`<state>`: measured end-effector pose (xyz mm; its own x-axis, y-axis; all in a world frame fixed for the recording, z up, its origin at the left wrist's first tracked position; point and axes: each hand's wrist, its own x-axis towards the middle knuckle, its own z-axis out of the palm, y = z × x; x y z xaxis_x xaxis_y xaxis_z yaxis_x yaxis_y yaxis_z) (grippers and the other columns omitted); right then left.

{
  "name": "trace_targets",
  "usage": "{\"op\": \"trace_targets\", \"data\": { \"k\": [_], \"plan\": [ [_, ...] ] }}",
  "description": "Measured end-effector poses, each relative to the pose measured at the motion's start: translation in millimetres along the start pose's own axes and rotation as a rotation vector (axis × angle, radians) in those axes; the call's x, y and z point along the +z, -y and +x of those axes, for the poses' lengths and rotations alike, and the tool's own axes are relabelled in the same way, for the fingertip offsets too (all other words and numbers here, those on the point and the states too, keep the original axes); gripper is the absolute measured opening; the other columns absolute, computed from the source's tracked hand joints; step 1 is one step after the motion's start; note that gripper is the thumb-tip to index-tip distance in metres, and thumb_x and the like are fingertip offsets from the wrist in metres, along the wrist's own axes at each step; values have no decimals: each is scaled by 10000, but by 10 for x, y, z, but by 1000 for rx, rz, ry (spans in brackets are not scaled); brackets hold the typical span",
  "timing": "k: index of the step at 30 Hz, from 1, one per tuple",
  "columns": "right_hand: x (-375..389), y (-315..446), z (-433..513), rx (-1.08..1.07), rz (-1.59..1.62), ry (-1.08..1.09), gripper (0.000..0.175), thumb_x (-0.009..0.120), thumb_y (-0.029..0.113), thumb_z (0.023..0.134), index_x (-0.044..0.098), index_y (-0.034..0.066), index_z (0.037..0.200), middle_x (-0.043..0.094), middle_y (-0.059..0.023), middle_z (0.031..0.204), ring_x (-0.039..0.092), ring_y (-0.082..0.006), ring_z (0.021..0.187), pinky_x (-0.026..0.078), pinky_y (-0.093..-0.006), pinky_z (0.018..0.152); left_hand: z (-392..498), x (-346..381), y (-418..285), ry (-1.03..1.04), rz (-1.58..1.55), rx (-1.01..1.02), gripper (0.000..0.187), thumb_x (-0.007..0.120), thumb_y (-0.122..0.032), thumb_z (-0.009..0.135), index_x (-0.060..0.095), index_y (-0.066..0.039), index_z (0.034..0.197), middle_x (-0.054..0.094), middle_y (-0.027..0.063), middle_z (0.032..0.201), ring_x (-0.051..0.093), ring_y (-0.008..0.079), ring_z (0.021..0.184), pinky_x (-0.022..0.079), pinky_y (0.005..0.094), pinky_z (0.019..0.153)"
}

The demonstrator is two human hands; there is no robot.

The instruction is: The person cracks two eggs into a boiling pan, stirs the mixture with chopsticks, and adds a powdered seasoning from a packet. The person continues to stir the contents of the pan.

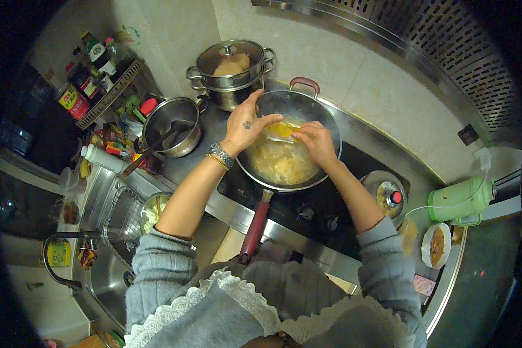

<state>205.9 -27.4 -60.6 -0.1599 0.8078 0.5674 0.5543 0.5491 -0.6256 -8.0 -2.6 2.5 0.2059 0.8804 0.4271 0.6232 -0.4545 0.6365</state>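
My right hand (319,142) pinches a small yellow packet (282,130) with a white edge between thumb and fingertips. At the packet's upper left is my left hand (245,125), its thumb reaching to the packet and a finger pointing away from me. Whether its hidden fingers grip the packet I cannot tell. Both hands are above a dark wok (326,117) on the black cooktop (237,185). Yellowish, steaming food (282,163) in cloudy liquid fills the wok's bottom. The wok's red-brown long handle (256,226) points toward me.
Behind the wok's left stands a lidded steamer pot (228,87). An open saucepan (180,150) with a dark ladle is left of it. A lidded pot (383,191), a green flask (459,200) and a white bowl (427,252) are right. The sink (108,278) lies left.
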Motion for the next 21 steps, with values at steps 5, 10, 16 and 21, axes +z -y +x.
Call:
{"op": "trace_targets", "data": {
  "k": [5,10,16,21],
  "plan": [
    [74,-21,-74,192,97,-108,133,705,110,770,698,-2,841,645,-54,757,578,-159,710,452,-277,672,-47,-6,141,319,-328,-271,739,778,-408,678,545,34,1223,493,29,674,511,153,652,411,278,582],
    [95,-29,-82,434,389,-133,142,695,119,798,694,-23,800,649,-21,709,531,-79,614,421,-239,584,-119,122,239,253,2,34,464,739,-361,710,671,-56,1052,650,141,765,568,200,603,441,330,577],
    [26,5,-94,542,408,57,282,745,126,751,663,-4,988,656,-16,860,577,-94,774,445,-221,684,-97,111,132,146,201,143,218,679,-284,761,681,-97,874,646,113,804,616,297,706,466,393,601],
    [-143,139,-33,469,359,11,665,801,131,683,505,76,1276,605,-53,1101,555,-138,1024,446,-271,837,-6,15,-104,186,479,342,78,655,-190,732,647,-116,756,627,90,770,618,308,703,471,418,570]
  ]
}}
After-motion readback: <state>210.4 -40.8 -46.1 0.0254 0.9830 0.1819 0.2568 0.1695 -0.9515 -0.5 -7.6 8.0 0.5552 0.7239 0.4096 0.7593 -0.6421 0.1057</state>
